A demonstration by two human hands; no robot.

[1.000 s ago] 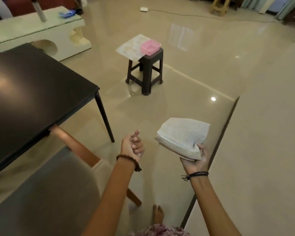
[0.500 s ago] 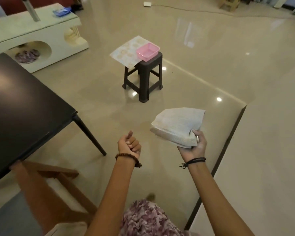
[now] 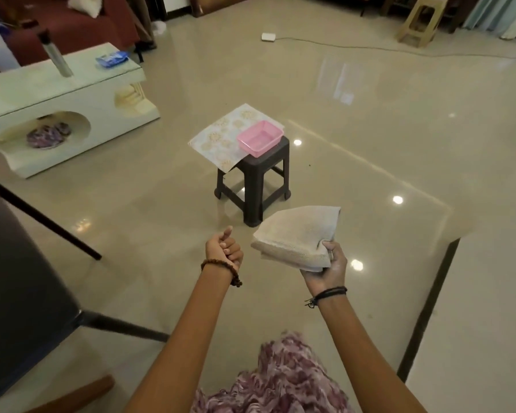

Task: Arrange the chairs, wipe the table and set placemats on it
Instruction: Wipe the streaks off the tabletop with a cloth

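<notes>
A folded grey cloth (image 3: 298,236) is held in the right hand (image 3: 325,265), the fingers of that grip curled round its near corner while the rest of the cloth fans out toward 11 o'clock. The left hand (image 3: 224,250) is seen just beside it at 9 o'clock, its grip curled into a loose fist with the thumb raised and nothing held in it. A bead bracelet (image 3: 221,268) is worn on the left wrist and a dark cord band (image 3: 328,293) on the right.

The dark bench (image 3: 18,278) is found at the frame's left edge, at 8 o'clock from the hands, with one thin leg (image 3: 45,219) slanting down to the glossy floor (image 3: 370,129). At 12 o'clock from the hands a dark plastic stool (image 3: 259,180) stands on the floor. On it lie patterned placemats (image 3: 221,138), overhanging the seat toward 10 o'clock, and a pink tray (image 3: 259,138) rests partly on them. A pale coffee table (image 3: 57,96) is seen at 10 o'clock, well apart from the stool.
</notes>
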